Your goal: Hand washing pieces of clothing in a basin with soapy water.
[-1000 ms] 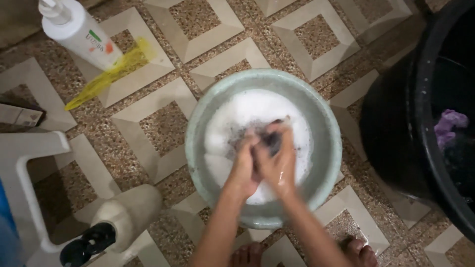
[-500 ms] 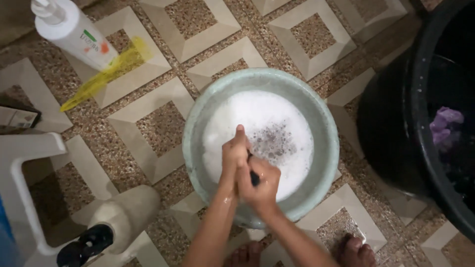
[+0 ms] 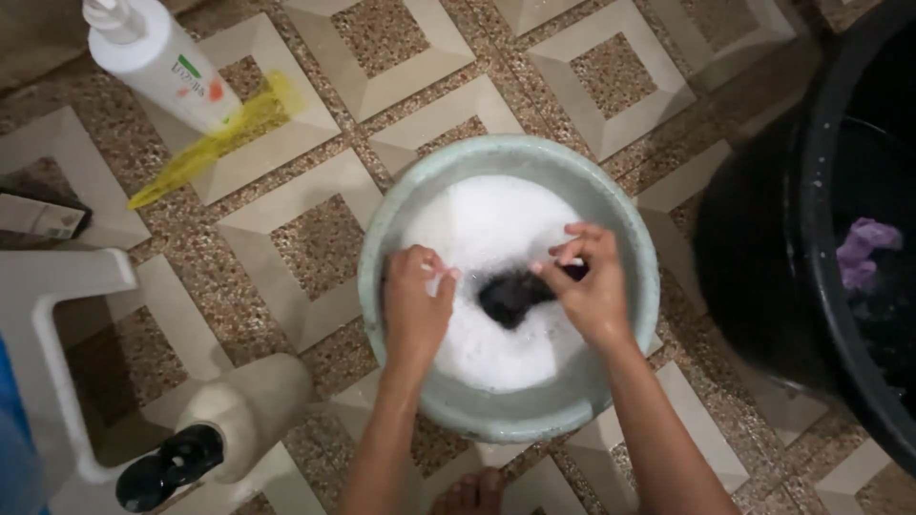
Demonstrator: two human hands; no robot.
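A pale green round basin [image 3: 630, 238] full of white suds stands on the tiled floor. A dark wet cloth [image 3: 510, 294] shows through the foam at the middle. My right hand [image 3: 590, 284] pinches the cloth's right end with its fingertips. My left hand [image 3: 416, 300] is curled closed in the suds at the basin's left side, just left of the cloth; what it grips is hidden by foam.
A big black tub [image 3: 840, 248] with a purple cloth [image 3: 861, 250] inside stands at the right. A white bottle [image 3: 162, 59] and a yellow brush [image 3: 215, 143] lie upper left. A white plastic stool [image 3: 57, 343] and a cream jug with a black cap [image 3: 205, 429] sit lower left.
My hands, clasped together at the basin's near side half a second ago, have moved apart. The dark cloth is now stretched out between them at the surface.
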